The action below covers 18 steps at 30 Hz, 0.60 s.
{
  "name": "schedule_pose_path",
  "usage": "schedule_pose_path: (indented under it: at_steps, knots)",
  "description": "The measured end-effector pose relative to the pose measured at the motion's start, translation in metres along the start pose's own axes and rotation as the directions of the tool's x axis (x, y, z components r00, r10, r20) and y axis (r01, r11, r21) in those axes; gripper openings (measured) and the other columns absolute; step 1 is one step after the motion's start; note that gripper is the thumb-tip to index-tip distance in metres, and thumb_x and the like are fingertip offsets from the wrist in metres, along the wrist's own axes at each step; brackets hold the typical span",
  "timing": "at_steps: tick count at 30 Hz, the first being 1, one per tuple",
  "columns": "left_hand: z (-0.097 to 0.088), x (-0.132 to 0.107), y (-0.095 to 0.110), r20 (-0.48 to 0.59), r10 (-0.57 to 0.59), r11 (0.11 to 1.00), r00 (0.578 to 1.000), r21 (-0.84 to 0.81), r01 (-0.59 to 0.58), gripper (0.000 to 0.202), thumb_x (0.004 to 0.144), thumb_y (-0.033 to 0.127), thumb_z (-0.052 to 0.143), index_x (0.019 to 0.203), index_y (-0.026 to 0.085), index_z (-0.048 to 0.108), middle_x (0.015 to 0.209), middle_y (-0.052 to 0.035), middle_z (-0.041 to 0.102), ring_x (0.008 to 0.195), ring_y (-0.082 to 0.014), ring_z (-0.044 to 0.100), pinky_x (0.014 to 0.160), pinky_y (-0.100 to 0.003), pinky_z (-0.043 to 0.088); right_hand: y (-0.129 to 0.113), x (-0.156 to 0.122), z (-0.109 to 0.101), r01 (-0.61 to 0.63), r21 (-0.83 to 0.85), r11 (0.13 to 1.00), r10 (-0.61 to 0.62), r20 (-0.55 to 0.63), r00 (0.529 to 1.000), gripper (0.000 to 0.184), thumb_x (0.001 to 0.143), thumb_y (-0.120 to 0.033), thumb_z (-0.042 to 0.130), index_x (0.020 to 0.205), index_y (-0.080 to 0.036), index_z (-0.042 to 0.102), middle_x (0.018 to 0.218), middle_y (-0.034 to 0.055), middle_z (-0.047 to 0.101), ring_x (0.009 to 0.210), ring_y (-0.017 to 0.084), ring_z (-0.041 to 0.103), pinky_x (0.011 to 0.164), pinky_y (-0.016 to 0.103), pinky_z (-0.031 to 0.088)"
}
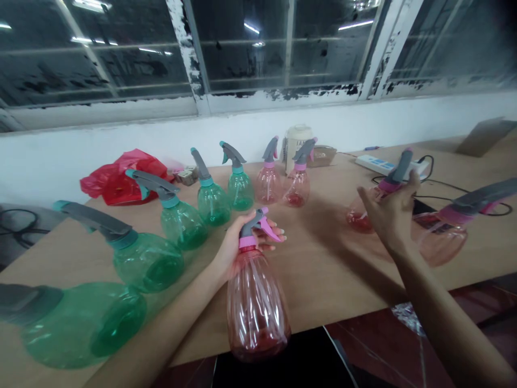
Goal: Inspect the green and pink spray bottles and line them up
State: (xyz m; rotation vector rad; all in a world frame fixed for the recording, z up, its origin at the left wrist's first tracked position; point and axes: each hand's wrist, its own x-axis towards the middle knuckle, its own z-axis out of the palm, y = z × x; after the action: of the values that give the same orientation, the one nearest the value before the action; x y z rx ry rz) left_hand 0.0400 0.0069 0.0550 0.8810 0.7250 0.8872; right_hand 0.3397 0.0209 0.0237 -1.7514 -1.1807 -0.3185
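Left hand (pixel 230 243) (head view): I'm wrapping it round the neck of a pink sprayer (pixel 258 302)
Pink sprayer: it's sitting way closer to me than the paper cup (pixel 296 141)
Right hand (pixel 391 218): I'm holding it open, fingers spread, right of the cup by another pink bottle (pixel 357 219), can't tell if I'm touching it
Green bottles (pixel 183 223): five are standing left of the cup

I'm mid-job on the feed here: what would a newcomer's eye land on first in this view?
Most likely the pink spray bottle at front centre, its neck gripped by the left hand. Next, the five green spray bottles strung along the left side of the table. After those, the bright red bag at the back left, near the wall.
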Motion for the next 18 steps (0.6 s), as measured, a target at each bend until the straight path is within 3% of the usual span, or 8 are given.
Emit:
schedule_pose_path:
  at_steps: [3, 6, 11, 14, 18]
  knots:
    - [0.001, -0.001, 0.001, 0.001, -0.003, 1.0, 1.0, -0.002, 0.003, 0.042, 0.085, 0.041, 0.044, 0.089, 0.007, 0.068, 0.088, -0.0161, 0.071, 0.082, -0.0253, 0.068, 0.068, -0.03, 0.052, -0.005, -0.005, 0.001, -0.075, -0.043, 0.996, 0.074, -0.009, 0.997, 0.076, 0.073, -0.044, 0.062, 0.131, -0.005, 0.032, 0.119, 0.0246, 0.053, 0.109, 0.037, 0.053, 0.088, 0.044, 0.042]
    - [0.002, -0.001, 0.002, -0.013, -0.01, 1.0, 1.0, -0.006, 0.01, 0.042, 0.086, 0.04, 0.043, 0.089, 0.007, 0.068, 0.087, -0.016, 0.071, 0.082, -0.0252, 0.068, 0.068, -0.03, 0.052, -0.012, -0.015, -0.003, -0.029, -0.014, 0.999, 0.029, 0.055, 0.998, 0.054, 0.075, -0.049, 0.058, 0.113, -0.012, 0.049, 0.101, 0.0194, 0.061, 0.092, 0.034, 0.059, 0.077, 0.042, 0.044]
    - [0.0, 0.001, 0.002, -0.018, -0.016, 1.0, 1.0, -0.023, 0.016, 0.041, 0.086, 0.041, 0.043, 0.086, 0.009, 0.068, 0.082, -0.0132, 0.071, 0.078, -0.0231, 0.068, 0.066, -0.029, 0.052, -0.033, -0.05, -0.015, 0.047, 0.219, 0.975, -0.087, 0.181, 0.98, 0.045, 0.077, -0.05, 0.059, 0.106, -0.016, 0.051, 0.095, 0.0119, 0.063, 0.085, 0.027, 0.06, 0.073, 0.04, 0.046]
    - [-0.003, 0.003, 0.003, -0.046, 0.012, 1.0, 0.999, 0.001, -0.012, 0.032, 0.082, 0.039, 0.051, 0.079, 0.01, 0.067, 0.074, -0.009, 0.069, 0.068, -0.0182, 0.067, 0.063, -0.025, 0.051, -0.044, -0.075, -0.024, -0.014, 0.37, 0.929, -0.11, 0.312, 0.944, 0.042, 0.078, -0.048, 0.059, 0.106, -0.019, 0.052, 0.093, 0.0081, 0.065, 0.081, 0.023, 0.062, 0.072, 0.037, 0.048]
    - [-0.006, 0.003, 0.004, -0.067, 0.06, 0.998, 0.996, 0.0, -0.06, 0.025, 0.077, 0.035, 0.059, 0.064, 0.014, 0.06, 0.057, -0.0005, 0.061, 0.05, -0.0102, 0.059, 0.052, -0.019, 0.047, -0.05, -0.096, -0.033, -0.051, 0.411, 0.91, -0.094, 0.324, 0.941, 0.041, 0.077, -0.047, 0.061, 0.106, -0.019, 0.053, 0.091, 0.0076, 0.065, 0.078, 0.023, 0.062, 0.067, 0.036, 0.049]
